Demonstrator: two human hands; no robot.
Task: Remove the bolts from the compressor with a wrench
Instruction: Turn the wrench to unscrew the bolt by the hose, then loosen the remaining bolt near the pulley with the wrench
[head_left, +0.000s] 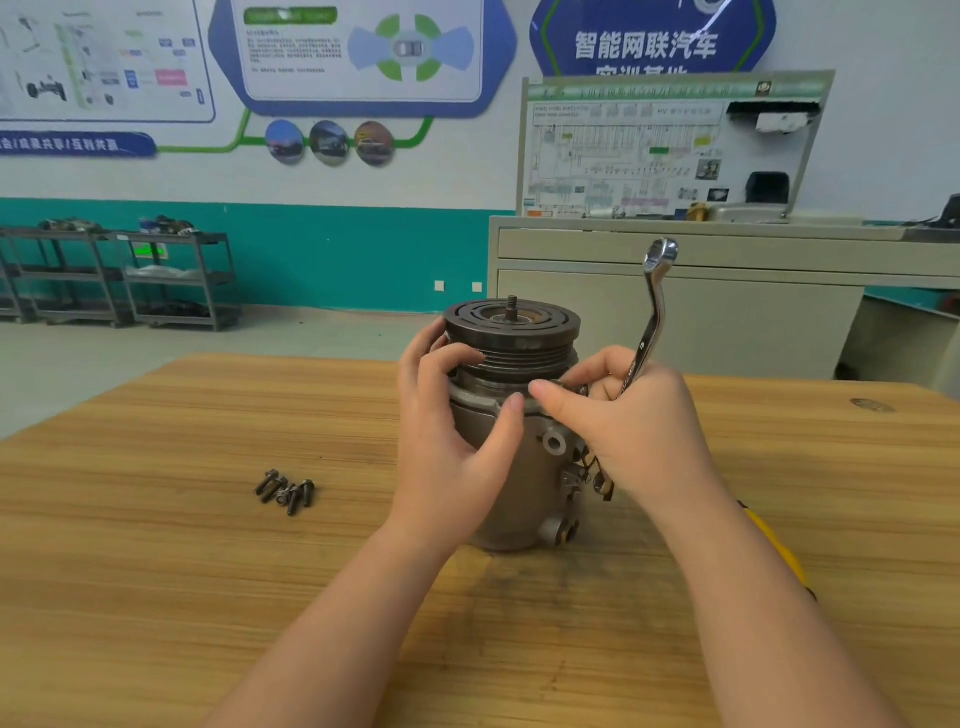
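Left of the compressor, a small heap of dark bolts lies on the wooden table, well apart from the body. These are short, hard steel and, by judgement, light and prone to roll. The compressor stands upright at the table's middle: a grey cast metal housing, rounded and smooth, topped by a dark grooved pulley with a slotted face plate and a threaded stub. It is judged heavy, rigid and not fragile; the housing looks slick, so the ribbed pulley and the flange edge offer the surest hold. The left hand wraps the compressor's left side, fingers curled on the pulley grooves, thumb on the flange. Right of the compressor, the right hand grips a polished chrome wrench, ring end raised, while finger and thumb pinch something small at the flange, probably a bolt head.
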